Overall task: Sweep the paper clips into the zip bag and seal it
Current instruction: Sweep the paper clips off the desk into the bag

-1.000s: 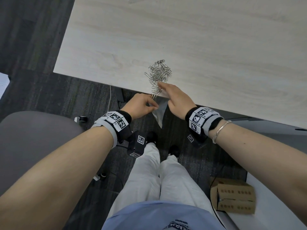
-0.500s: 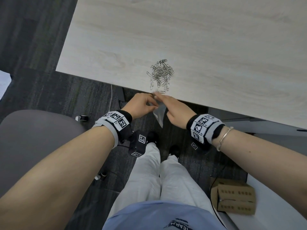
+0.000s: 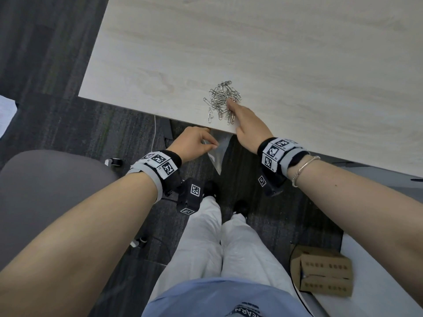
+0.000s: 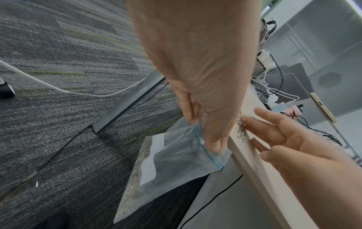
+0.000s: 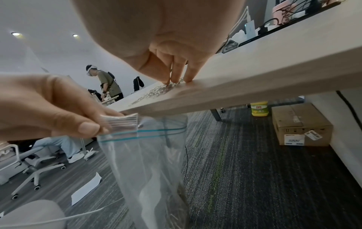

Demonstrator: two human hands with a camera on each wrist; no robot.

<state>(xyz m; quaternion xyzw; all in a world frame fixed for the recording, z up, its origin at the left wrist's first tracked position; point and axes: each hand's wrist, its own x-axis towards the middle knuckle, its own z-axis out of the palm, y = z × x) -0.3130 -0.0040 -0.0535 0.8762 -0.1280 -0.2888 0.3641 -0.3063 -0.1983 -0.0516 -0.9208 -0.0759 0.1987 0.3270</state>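
Note:
A pile of silver paper clips lies on the pale wooden table, close to its front edge. My right hand reaches over that edge, its straight fingers pressing on the near side of the paper clips. A clear zip bag with a blue zip line hangs just below the table edge. My left hand pinches the zip bag at its top strip between thumb and fingers. The bag's mouth stands slightly apart; I cannot tell whether anything lies inside.
A grey chair stands at my left. A cardboard box sits on the dark carpet at my right. Under the table are another box and a yellow bottle. A white cable crosses the floor.
My right hand has let go of the bag's top and moved up onto the table to the clip pile. The left hand keeps the bag under the table edge.

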